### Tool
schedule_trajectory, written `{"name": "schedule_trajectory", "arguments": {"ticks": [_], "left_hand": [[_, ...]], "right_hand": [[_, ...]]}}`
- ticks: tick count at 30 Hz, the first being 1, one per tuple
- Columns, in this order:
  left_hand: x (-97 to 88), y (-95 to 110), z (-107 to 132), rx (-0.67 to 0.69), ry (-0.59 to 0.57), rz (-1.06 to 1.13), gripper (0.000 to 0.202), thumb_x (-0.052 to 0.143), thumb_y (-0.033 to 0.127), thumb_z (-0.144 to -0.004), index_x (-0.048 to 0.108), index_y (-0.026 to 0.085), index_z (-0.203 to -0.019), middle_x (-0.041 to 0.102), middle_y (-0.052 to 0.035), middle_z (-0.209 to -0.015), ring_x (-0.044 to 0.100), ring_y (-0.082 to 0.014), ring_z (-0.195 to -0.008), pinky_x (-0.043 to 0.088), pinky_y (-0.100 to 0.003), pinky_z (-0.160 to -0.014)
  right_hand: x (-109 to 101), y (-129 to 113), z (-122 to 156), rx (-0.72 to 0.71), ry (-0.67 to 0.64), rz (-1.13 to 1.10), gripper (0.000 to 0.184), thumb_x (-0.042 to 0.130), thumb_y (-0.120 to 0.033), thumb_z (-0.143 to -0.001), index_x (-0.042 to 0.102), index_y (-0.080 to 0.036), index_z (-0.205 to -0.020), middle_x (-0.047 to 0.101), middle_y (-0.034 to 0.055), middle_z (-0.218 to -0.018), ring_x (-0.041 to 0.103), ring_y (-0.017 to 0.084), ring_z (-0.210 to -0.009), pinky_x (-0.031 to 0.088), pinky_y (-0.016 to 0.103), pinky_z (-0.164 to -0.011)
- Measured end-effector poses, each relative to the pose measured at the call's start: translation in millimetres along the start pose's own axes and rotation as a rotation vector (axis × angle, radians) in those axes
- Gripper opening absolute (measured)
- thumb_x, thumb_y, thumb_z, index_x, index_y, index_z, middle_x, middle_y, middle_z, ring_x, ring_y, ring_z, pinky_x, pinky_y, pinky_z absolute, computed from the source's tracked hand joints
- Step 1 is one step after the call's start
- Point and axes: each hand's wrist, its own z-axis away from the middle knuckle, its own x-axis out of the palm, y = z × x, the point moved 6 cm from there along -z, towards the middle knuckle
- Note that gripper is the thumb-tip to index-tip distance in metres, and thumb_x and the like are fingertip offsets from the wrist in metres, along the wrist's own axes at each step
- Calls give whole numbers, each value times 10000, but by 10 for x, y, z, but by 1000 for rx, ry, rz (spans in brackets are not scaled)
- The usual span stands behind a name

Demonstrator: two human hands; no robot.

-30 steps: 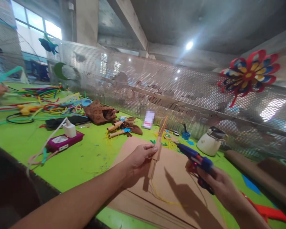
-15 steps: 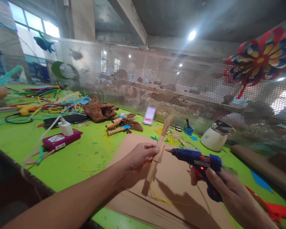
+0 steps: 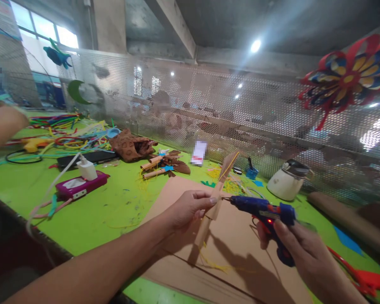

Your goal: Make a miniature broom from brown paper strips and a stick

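Observation:
My left hand (image 3: 194, 207) is closed around a rolled brown paper tube (image 3: 205, 228), pinching it near its middle. The tube tilts up and away, with a pleated paper piece and a yellow string at its far end. In my right hand (image 3: 299, 242) is a blue hot glue gun (image 3: 256, 207) with a lit red light. Its nozzle meets the tube's edge just right of my left fingertips; whether glue comes out is too small to see. Beneath both hands lies a large brown cardboard sheet (image 3: 240, 249) on the green table.
Finished-looking paper rolls with blue stars (image 3: 167, 169) lie beyond the sheet, beside a brown crumpled bag (image 3: 131, 145). A purple power strip (image 3: 82, 185) stands left. A white jar (image 3: 286, 179) and red scissors (image 3: 364, 278) are right. Another person's hand (image 3: 6, 124) reaches in at far left.
The tube has leaned further right in my left hand, and the glue gun's nozzle has come against it. At far left, the other person's hand has moved further into view.

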Motion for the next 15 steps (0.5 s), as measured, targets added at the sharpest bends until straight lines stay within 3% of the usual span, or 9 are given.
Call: {"name": "schedule_trajectory", "arguments": {"ticks": [5,10,15], "left_hand": [[-12,-30,-11,8,2,15,252,737,302,-679,705,105,-832,641,-97,-804,530,-149,-714,368,-244,-640],[13,-12,-2,-4,2,23,229,739,283,-667,706,112,-816,647,-82,-809,552,-161,-770,381,-258,-709],[-2,-1,5,3,21,-13,216,731,300,-681,698,117,-791,626,-68,-760,526,-133,-693,369,-248,-648]], "right_hand": [[3,-27,13,17,18,2,488,365,-536,-888,620,-187,-662,636,76,-704,534,157,-552,391,240,-433],[-1,-37,7,-9,9,35,477,355,-523,-898,609,-188,-672,641,79,-727,538,156,-565,388,236,-436],[-22,-7,-9,-50,7,59,465,370,-516,-895,621,-188,-683,628,68,-671,510,144,-519,409,240,-439]]}}
